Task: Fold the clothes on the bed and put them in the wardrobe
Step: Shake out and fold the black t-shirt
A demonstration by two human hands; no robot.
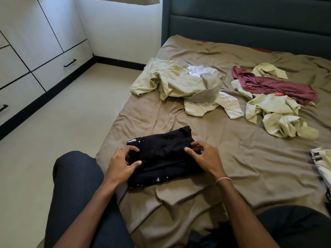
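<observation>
A folded black garment (161,156) with small white stars lies near the left edge of the bed (241,179), close to its near corner. The left hand (121,163) grips the garment's left end, fingers curled round it. The right hand (204,158) pinches its right end. Crumpled khaki clothes (179,85) and a maroon garment (275,86) lie farther up the bed, towards the headboard. The wardrobe (26,51) stands to the left, doors closed.

Brown-sheeted bed (232,158) under folded black garment (161,154), beige heap (179,83), maroon top (277,86).
</observation>
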